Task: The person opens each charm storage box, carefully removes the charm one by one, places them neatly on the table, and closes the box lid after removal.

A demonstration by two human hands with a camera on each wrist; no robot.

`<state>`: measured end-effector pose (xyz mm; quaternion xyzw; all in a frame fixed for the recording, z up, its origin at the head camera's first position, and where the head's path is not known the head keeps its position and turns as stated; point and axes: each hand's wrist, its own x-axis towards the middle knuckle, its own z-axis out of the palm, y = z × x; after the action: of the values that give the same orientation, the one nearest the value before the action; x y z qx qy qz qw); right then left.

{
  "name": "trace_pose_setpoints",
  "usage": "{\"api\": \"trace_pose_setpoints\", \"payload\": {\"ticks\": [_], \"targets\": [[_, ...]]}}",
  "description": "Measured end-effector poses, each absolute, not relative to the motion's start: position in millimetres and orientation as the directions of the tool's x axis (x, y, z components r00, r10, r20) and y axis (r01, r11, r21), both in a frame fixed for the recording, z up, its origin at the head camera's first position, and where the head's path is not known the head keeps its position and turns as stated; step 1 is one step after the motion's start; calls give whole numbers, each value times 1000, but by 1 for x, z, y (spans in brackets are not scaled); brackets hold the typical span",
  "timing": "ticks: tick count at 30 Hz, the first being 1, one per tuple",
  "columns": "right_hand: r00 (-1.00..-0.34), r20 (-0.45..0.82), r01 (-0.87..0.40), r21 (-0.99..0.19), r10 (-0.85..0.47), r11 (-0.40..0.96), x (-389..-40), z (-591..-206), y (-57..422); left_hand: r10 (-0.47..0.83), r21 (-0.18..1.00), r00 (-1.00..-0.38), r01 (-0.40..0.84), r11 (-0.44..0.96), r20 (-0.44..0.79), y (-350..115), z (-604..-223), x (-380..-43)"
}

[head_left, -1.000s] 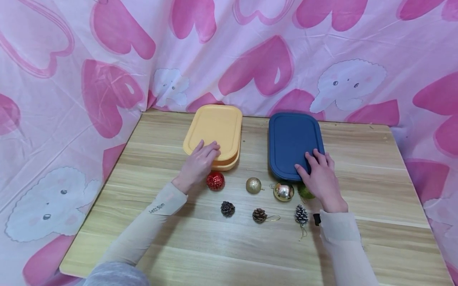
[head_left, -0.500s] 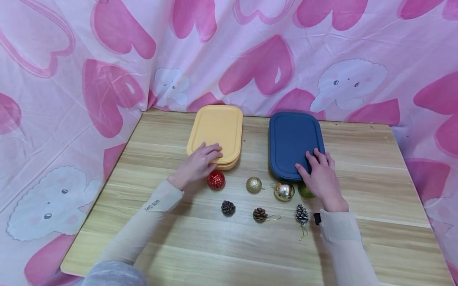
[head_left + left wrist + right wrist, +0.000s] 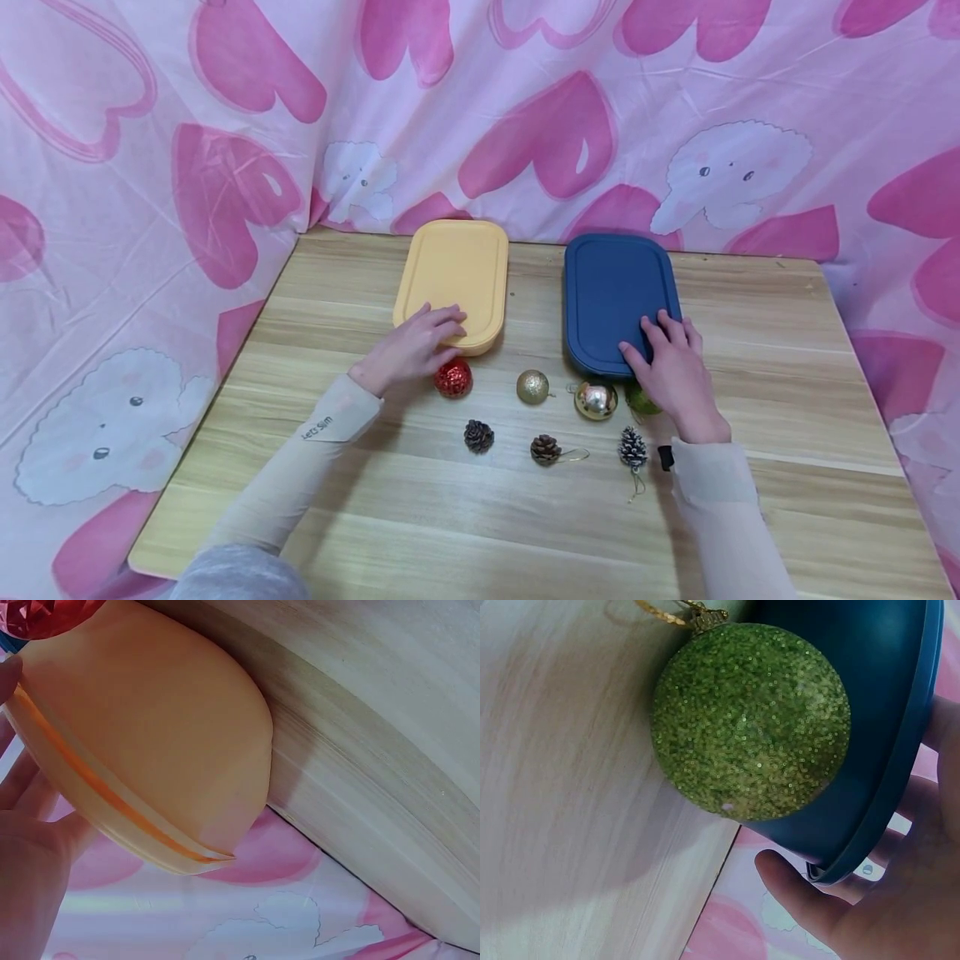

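My left hand (image 3: 408,346) has its fingers on the near part of the yellow lid (image 3: 461,267), with the thumb at its front edge. In the left wrist view, the lid lies along the rim of the yellow box (image 3: 165,727), and an orange line shows between them. My right hand (image 3: 673,375) rests with spread fingers on the near right corner of the blue lid (image 3: 611,292), which covers a blue box (image 3: 874,690). A green glitter ball (image 3: 750,720) lies against that box, partly hidden by the right hand in the head view. The red ball (image 3: 453,378) is beside my left thumb.
A gold glitter ball (image 3: 532,387) and a shiny gold ball (image 3: 595,401) lie before the boxes. Closer in are a dark pinecone (image 3: 478,436), a brown pinecone (image 3: 545,450) and a white-tipped pinecone (image 3: 632,447). A pink curtain (image 3: 420,117) hangs behind the wooden table (image 3: 450,533).
The yellow lid has shifted slightly right and come down onto its box, and the front gap has closed. My left hand moved with it. The right hand stays on the blue lid.
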<state>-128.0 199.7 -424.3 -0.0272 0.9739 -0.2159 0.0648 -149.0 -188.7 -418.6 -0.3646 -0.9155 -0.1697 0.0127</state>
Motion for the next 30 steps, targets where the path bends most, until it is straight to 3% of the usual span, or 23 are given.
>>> {"api": "trace_pose_setpoints", "payload": {"ticks": [30], "targets": [[-990,-122,-17,-429,-76,903,-127,-420,198,689,322,-723,666,673,57,-188,-415,-152]]}}
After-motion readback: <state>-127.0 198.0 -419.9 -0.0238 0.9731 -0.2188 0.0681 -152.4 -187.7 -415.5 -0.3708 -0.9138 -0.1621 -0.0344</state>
